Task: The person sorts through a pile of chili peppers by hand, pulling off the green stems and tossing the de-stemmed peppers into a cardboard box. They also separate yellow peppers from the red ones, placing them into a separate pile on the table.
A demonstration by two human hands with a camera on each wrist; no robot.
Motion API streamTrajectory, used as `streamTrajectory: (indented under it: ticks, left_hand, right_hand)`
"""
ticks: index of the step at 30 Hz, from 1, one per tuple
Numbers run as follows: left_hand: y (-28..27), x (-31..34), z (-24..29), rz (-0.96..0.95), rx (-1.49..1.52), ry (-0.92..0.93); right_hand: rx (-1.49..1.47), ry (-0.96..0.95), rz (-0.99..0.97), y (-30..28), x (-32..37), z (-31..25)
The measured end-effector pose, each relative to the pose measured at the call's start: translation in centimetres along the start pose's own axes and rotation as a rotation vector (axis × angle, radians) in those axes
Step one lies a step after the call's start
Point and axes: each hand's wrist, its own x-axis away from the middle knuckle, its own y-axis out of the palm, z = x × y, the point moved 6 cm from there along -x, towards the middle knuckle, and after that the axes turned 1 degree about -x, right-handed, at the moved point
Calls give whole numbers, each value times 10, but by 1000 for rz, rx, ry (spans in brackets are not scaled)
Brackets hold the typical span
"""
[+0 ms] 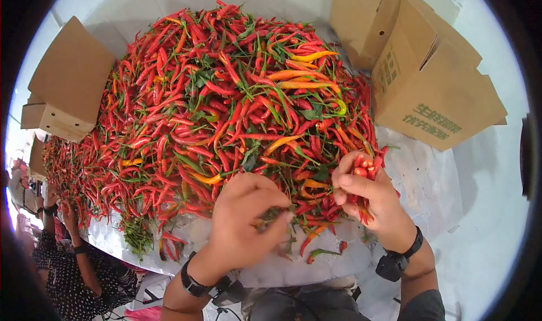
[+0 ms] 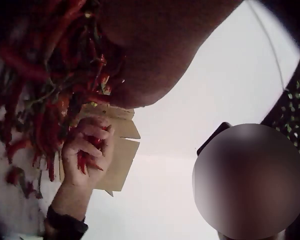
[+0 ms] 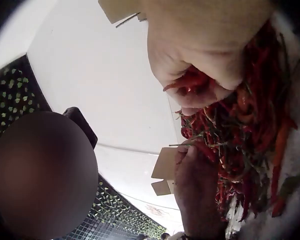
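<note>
Several red chilies [image 1: 364,171] are gripped in my right hand [image 1: 381,199], with its fingers curled round them; the left wrist view shows the same bunch [image 2: 92,157] in that hand [image 2: 85,150]. My left hand [image 1: 245,222] has bent fingers over the near edge of the chili pile [image 1: 186,112] and is blurred at the tips. In the right wrist view, a thin green stem [image 3: 176,145] lies at the fingertips of my left hand [image 3: 197,185]. Loose chilies [image 1: 324,253] lie on the table below and between both hands.
Cardboard boxes stand at the left [image 1: 73,84] and right [image 1: 418,78] of the pile. A small heap of green stems [image 1: 135,235] lies on the white table covering [image 1: 339,267]. Another person's arm [image 1: 87,264] reaches toward the pile at the far left.
</note>
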Motion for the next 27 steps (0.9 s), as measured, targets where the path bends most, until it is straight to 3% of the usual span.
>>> streamTrajectory:
  ticks: [3, 7, 10, 16, 19, 22, 25, 27]
  left_hand:
    - [1, 6, -22, 131, 433, -249]
    - [18, 10, -20, 72, 854, -292]
    - [27, 12, -19, 2, 737, -146]
    - [27, 10, -18, 68, 819, -335]
    - [19, 4, -15, -16, 497, -123]
    - [14, 3, -7, -1, 293, -93]
    - [15, 4, -5, -9, 269, -70]
    - [21, 6, -13, -67, 378, -146]
  right_hand:
    - [169, 20, -2, 11, 2, 4]
    - [295, 63, -117, 23, 6, 18]
    - [373, 77, -172, 32, 9, 21]
    - [382, 91, -143, 27, 10, 17]
    - [574, -78, -223, 31, 9, 13]
    - [619, -173, -246, 34, 9, 14]
    - [541, -36, -201, 33, 11, 18]
    - [645, -68, -223, 32, 11, 16]
